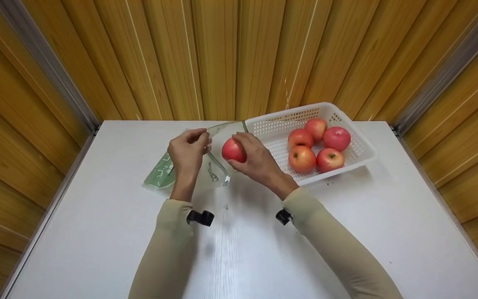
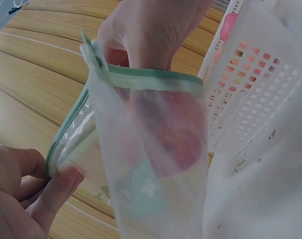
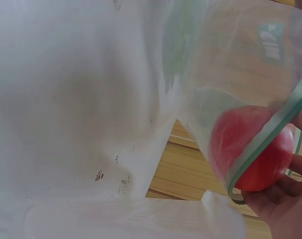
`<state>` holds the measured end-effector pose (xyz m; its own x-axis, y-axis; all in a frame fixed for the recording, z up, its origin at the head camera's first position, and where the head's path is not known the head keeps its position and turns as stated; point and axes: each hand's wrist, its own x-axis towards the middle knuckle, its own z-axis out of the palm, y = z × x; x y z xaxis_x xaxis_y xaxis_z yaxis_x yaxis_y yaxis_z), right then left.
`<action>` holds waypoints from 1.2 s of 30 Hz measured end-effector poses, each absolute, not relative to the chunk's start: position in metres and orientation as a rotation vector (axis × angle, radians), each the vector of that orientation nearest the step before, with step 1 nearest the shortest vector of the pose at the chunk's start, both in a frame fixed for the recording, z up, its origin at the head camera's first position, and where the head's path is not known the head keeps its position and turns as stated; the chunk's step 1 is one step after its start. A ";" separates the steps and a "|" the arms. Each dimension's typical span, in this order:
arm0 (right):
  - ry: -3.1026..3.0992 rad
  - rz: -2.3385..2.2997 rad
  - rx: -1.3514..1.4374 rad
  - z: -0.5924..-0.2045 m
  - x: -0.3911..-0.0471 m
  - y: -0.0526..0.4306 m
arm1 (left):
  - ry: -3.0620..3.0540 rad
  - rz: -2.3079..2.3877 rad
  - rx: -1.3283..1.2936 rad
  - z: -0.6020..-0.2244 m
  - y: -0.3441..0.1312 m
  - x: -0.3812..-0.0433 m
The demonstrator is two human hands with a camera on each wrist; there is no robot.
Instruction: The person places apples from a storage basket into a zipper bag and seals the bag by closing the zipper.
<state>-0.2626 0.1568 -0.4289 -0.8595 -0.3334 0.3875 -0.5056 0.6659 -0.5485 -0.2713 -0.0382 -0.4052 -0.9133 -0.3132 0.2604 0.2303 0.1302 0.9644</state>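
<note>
A clear zip bag [image 1: 160, 176] with a green printed bottom and a green zip strip hangs above the white table, its mouth spread apart. My left hand [image 1: 187, 151] pinches one side of that mouth between thumb and fingers. In my right hand [image 1: 259, 160] is a red apple [image 1: 232, 150], gripped by curled fingers and thumb. The left wrist view shows this apple [image 2: 183, 137] behind the bag's film, below the zip strip [image 2: 156, 79], with the right fingers reaching in at the mouth. From the right wrist, the strip crosses in front of the apple [image 3: 240, 134].
To the right stands a white perforated plastic basket [image 1: 369, 158], tilted at an angle to the table edge, with several red apples [image 1: 302, 159] toward its right end. Wood-patterned panels [image 1: 218, 58] enclose the white table [image 1: 239, 257] at the back and sides.
</note>
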 end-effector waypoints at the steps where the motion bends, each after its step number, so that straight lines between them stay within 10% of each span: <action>1: -2.623 0.974 0.682 -0.430 -0.263 0.157 | -2.004 -1.836 0.083 -0.405 -0.038 -0.272; 36: -2.478 1.236 0.389 -0.434 -0.265 0.174 | -1.775 -1.782 0.064 -0.391 -0.046 -0.268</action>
